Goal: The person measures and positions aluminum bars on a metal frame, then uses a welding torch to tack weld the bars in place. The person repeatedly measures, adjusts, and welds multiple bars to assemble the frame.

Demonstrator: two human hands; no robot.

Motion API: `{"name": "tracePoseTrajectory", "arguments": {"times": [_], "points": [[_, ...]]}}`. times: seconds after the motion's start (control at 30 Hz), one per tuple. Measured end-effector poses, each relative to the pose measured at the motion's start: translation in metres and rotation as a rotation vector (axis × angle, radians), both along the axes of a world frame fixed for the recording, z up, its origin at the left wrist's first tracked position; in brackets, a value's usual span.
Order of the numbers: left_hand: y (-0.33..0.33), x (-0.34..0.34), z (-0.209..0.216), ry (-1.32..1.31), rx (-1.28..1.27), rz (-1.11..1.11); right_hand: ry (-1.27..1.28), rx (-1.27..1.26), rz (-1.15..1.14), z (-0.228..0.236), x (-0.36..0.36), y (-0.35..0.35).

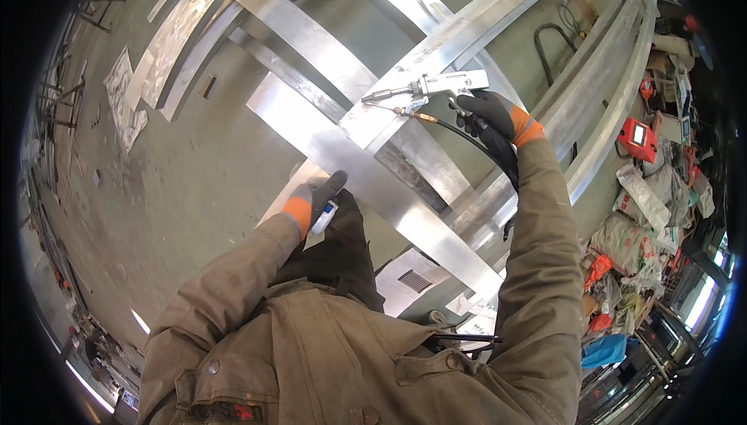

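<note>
My right hand (492, 116), in a dark glove with an orange cuff, is closed round the grip of a silver handheld welding gun (454, 82). The gun's narrow nozzle points left, its tip close above a joint between aluminium-coloured beams. A black hose runs from it past my right wrist. A flat metal beam (331, 138) crosses in front of me, sloping down to the right, and meets a second beam (436, 51) under the nozzle. By the near edge of the first beam is my left hand (323, 194), gloved and curled, with a small white and blue object (324, 217) showing below its fingers.
More metal beams (311, 36) form a frame across the floor ahead. Along the right lie bags and scrap (634, 242), with a red box (638, 140) among them. A vented metal panel (411, 279) sits below the near beam. A crumpled sheet (124, 102) lies at left.
</note>
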State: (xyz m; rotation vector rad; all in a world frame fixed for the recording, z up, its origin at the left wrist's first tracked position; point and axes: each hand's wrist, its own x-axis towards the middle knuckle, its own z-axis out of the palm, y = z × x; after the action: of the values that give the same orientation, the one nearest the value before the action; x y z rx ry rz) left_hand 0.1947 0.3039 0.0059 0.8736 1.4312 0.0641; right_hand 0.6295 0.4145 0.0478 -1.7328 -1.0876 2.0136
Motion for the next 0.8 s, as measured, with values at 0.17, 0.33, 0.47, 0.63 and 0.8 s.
{"name": "tracePoseTrajectory", "arguments": {"times": [0.17, 0.33, 0.47, 0.63, 0.8], "points": [[0.002, -0.001, -0.003, 0.074, -0.207, -0.001, -0.345, 0.031, 0.275, 0.0, 0.009, 0.007], [0.0, 0.001, -0.005, 0.055, -0.208, 0.03, -0.391, 0.09, 0.318, 0.011, 0.014, 0.003], [-0.002, -0.001, -0.004, 0.03, -0.2, 0.08, -0.502, 0.126, 0.272, 0.022, 0.009, -0.006], [0.001, -0.004, 0.003, -0.008, -0.203, 0.059, -0.777, 0.294, -0.045, 0.04, 0.002, -0.046], [0.004, -0.034, 0.057, -0.014, 0.001, -0.348, -0.593, 0.836, 0.153, 0.049, -0.083, -0.165]]}}
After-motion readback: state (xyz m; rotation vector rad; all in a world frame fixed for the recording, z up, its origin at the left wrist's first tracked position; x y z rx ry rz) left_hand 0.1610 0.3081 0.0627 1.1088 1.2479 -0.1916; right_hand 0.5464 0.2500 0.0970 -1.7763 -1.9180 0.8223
